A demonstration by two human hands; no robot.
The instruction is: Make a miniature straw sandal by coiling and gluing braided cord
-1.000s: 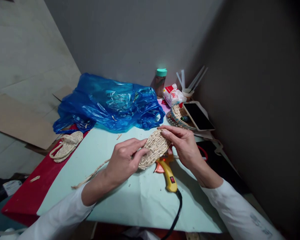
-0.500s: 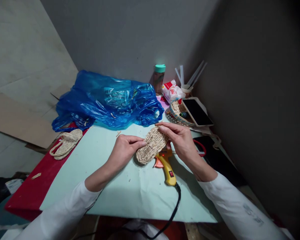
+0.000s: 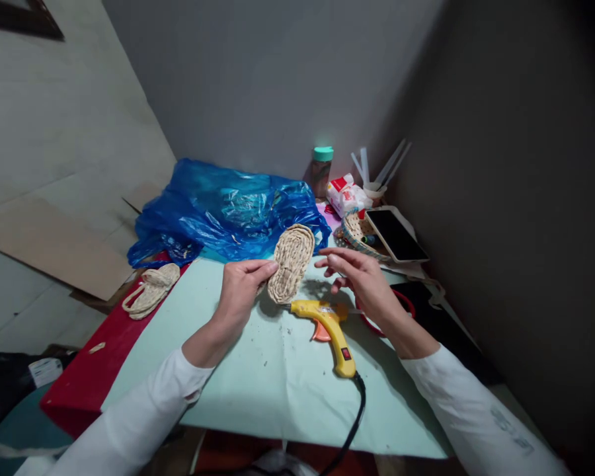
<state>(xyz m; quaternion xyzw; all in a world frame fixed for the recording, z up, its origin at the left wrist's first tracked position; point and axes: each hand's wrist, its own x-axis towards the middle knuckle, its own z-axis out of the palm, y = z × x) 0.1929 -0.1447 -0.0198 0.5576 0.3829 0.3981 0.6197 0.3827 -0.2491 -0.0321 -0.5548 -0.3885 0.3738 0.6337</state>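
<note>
A woven straw slipper sole (image 3: 292,262) is held up over the table, its braided rows facing me. My left hand (image 3: 242,291) pinches its left edge between thumb and fingers. To the right of the sole, my right hand (image 3: 359,277) is off it, fingers apart and bent, holding nothing I can see. Below both hands a yellow hot glue gun (image 3: 334,334) lies on its side, with its nozzle just under the sole's lower end. A clear glue stick pokes from its back, near a red ring-shaped rim (image 3: 407,304) partly behind my right forearm.
A blue plastic bag (image 3: 218,211) covers the back of the table. A finished-looking straw slipper (image 3: 151,291) lies at left on red cloth. Back right are a jar (image 3: 321,173), a tissue pack (image 3: 347,194), a tablet (image 3: 396,235) on a basket (image 3: 354,239), and a cup of glue sticks (image 3: 375,190).
My right hand has let go of the sole and opened. My left hand still holds the sole, now turned more upright. The glue gun shows more fully, and the view has shifted.
</note>
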